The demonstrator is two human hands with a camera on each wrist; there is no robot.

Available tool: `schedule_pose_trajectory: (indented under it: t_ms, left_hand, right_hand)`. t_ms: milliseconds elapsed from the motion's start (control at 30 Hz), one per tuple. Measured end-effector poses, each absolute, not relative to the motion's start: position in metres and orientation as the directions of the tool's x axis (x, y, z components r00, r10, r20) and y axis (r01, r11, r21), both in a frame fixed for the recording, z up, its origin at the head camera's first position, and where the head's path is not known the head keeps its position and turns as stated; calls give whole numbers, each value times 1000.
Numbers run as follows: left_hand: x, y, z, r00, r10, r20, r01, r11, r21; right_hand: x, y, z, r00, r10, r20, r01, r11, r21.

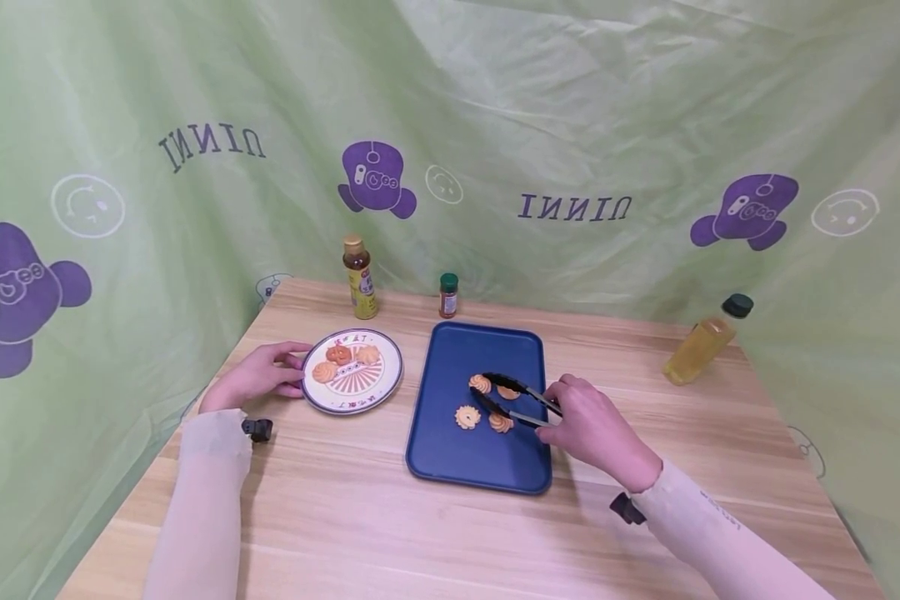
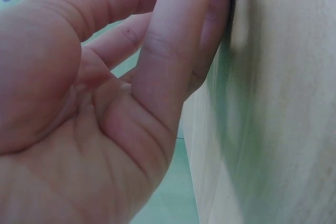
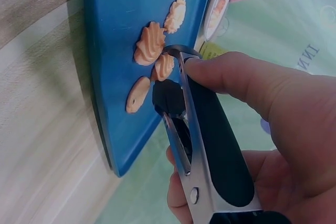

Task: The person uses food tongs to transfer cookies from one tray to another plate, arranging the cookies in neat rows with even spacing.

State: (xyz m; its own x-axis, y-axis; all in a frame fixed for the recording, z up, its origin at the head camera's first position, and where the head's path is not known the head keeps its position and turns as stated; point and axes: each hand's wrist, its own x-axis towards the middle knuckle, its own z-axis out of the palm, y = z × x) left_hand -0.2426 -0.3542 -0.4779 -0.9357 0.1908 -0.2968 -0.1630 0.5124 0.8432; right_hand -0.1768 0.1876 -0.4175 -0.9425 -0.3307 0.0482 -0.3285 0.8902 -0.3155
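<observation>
My left hand [image 1: 266, 372] holds the left rim of a white plate [image 1: 378, 390] with a dark edge, its fingers and thumb curled at the rim. Three piped cookies [image 1: 325, 372] lie on that plate. In my right hand [image 1: 592, 421] is a pair of tongs [image 3: 210, 135] with metal arms and black tips, reaching over a blue tray [image 1: 450, 462]. The spread tips straddle one swirled cookie [image 1: 480, 383] on the tray. Close by lie a flower-shaped cookie [image 1: 467, 417], another swirled cookie [image 1: 501, 422] and a cookie partly hidden by the tongs.
At the back stand a bottle with a yellow label [image 1: 362, 287] and a small green-capped jar [image 1: 448, 296]. A bottle of yellow liquid [image 1: 701, 346] stands at the far right. Behind the wooden table [image 1: 330, 517] hangs a green printed curtain [image 1: 570, 108].
</observation>
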Motion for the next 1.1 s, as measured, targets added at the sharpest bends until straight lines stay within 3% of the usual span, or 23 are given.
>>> schedule_pose_trajectory:
  t_ms: [567, 1100]
  left_hand:
    - [-242, -353, -475, -932, 187, -311, -176, 516, 838]
    - [-240, -352, -475, -936, 180, -302, -169, 522, 836]
  right_hand:
    - [-184, 175, -412, -936, -350, 31, -338, 872, -353]
    - [-193, 114, -409, -903, -425, 56, -410, 819, -402]
